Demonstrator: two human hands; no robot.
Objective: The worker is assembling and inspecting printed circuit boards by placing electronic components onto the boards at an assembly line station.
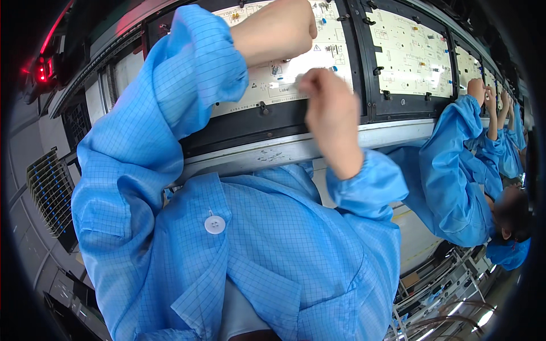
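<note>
My left hand [278,31] reaches over the cream circuit board [259,91] in front of me, cut by the top edge of the view. It looks closed, knuckles turned right and fingertips out of sight; anything in it is hidden. Just above the board's near part, my right hand [334,111] has its thumb and fingers drawn together, pointing left. Motion blurs them, and I cannot make out what they pinch. Small parts sit on the board, among them a blue disc-shaped component [334,69] beside the right hand.
Black clips [263,108] and a dark frame hold the board. A second board [410,62] lies to the right along the metal rail [250,162]. Co-workers in blue [455,165] work farther right. A rack of boards [51,190] stands at left, below a red-lit device [42,74].
</note>
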